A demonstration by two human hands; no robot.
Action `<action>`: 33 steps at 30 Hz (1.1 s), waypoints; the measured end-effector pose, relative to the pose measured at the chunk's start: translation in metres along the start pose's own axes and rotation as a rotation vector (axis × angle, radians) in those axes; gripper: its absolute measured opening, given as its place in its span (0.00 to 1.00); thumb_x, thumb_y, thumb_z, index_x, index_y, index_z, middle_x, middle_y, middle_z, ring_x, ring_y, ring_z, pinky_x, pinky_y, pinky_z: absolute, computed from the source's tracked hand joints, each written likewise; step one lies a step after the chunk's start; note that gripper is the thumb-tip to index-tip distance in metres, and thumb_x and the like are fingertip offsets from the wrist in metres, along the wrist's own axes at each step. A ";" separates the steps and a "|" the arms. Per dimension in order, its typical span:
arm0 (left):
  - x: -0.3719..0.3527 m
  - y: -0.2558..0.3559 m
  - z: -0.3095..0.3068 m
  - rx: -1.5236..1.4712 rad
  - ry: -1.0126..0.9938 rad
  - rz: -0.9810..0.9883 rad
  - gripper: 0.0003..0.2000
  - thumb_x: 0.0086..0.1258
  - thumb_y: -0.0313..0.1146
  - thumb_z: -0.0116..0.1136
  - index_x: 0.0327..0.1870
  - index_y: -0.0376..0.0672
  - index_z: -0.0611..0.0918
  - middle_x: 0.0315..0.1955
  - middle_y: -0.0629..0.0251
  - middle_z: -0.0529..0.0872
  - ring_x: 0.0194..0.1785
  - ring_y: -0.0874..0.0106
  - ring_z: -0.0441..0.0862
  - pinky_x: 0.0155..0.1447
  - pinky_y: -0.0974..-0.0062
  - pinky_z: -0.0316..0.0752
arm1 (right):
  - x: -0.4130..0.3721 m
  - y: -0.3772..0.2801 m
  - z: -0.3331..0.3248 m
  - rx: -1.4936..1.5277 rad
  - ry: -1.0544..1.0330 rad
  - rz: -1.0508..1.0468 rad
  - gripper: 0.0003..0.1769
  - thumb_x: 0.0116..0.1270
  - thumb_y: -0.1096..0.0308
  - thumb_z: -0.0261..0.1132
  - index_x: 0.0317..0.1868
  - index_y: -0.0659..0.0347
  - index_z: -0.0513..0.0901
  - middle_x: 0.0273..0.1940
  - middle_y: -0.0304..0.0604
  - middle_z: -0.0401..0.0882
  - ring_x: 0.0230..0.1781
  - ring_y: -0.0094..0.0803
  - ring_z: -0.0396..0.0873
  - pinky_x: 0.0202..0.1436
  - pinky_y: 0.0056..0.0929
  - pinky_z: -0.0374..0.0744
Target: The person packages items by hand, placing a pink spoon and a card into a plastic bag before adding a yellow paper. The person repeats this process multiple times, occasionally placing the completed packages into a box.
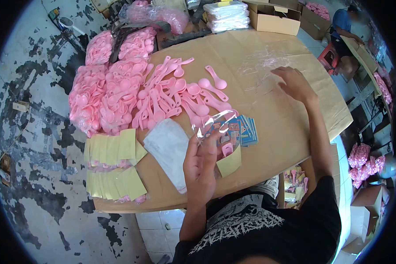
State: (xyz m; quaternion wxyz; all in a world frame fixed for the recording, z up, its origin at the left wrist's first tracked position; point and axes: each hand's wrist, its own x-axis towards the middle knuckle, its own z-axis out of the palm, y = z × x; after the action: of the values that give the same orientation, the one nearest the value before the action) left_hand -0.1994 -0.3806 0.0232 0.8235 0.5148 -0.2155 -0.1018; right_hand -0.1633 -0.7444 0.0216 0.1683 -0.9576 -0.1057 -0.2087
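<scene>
My left hand (201, 165) is closed on a clear plastic packet (220, 127) with a pink piece (227, 149) and a yellow card (229, 163) at its lower end. Just right of the packet lies a stack of blue printed cards (249, 131). My right hand (295, 84) is raised at the right, fingers apart and holding nothing visible, beside thin clear plastic strips (268, 61) on the brown paper. Loose pink spoons (176, 90) are heaped left of centre. A white cloth (167, 149) lies left of my left hand.
Bags of pink spoons (114, 94) and rows of yellow cards (114, 182) line the left side of the table (277, 141). An open box (275, 18) and a plastic-wrapped stack (226, 16) stand at the back. A box of packets (295, 187) is below; another person (343, 33) sits far right.
</scene>
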 end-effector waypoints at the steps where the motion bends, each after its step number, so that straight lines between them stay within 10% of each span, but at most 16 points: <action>1: 0.001 -0.001 -0.002 0.024 -0.023 -0.021 0.18 0.81 0.30 0.41 0.66 0.30 0.66 0.58 0.43 0.78 0.56 0.56 0.83 0.59 0.66 0.79 | -0.006 0.000 -0.003 0.020 0.046 0.123 0.17 0.64 0.70 0.64 0.53 0.65 0.82 0.48 0.45 0.85 0.35 0.31 0.81 0.41 0.31 0.78; 6: 0.003 -0.006 -0.006 0.109 -0.016 -0.096 0.18 0.80 0.31 0.43 0.62 0.26 0.72 0.54 0.43 0.82 0.55 0.57 0.83 0.60 0.66 0.78 | -0.007 -0.044 -0.030 0.183 0.287 0.314 0.10 0.66 0.76 0.63 0.48 0.65 0.84 0.37 0.44 0.87 0.36 0.30 0.84 0.42 0.27 0.79; 13: 0.000 0.005 0.000 0.041 -0.059 -0.121 0.16 0.80 0.29 0.44 0.61 0.26 0.74 0.55 0.50 0.82 0.57 0.65 0.81 0.63 0.72 0.74 | -0.020 -0.014 0.014 0.326 -0.046 0.358 0.11 0.61 0.81 0.64 0.44 0.67 0.83 0.34 0.45 0.85 0.35 0.30 0.84 0.41 0.28 0.80; 25: -0.005 0.009 -0.003 0.064 -0.047 -0.073 0.18 0.80 0.32 0.43 0.61 0.27 0.74 0.52 0.48 0.83 0.55 0.62 0.83 0.60 0.69 0.78 | -0.031 -0.031 -0.005 -0.163 0.048 0.080 0.17 0.66 0.86 0.53 0.52 0.66 0.80 0.50 0.49 0.82 0.54 0.41 0.79 0.58 0.31 0.76; 28: -0.005 0.005 -0.008 -0.002 -0.094 -0.071 0.19 0.81 0.33 0.42 0.63 0.27 0.72 0.56 0.47 0.81 0.57 0.60 0.82 0.60 0.68 0.78 | -0.019 -0.073 -0.026 0.279 0.186 0.176 0.16 0.67 0.77 0.61 0.55 0.64 0.80 0.51 0.50 0.83 0.51 0.39 0.82 0.55 0.33 0.79; 33: 0.004 -0.007 -0.002 -0.044 -0.043 -0.104 0.18 0.81 0.32 0.43 0.63 0.29 0.74 0.61 0.54 0.77 0.65 0.67 0.74 0.70 0.70 0.67 | -0.019 -0.181 -0.013 0.757 -0.173 -0.003 0.16 0.66 0.73 0.67 0.54 0.62 0.81 0.42 0.43 0.85 0.43 0.27 0.83 0.47 0.28 0.80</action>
State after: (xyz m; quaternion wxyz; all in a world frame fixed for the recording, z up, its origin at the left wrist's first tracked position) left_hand -0.1944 -0.3835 0.0166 0.8234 0.5048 -0.2039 -0.1601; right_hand -0.2339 -0.5852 0.0745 0.4999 -0.8417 -0.1903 -0.0737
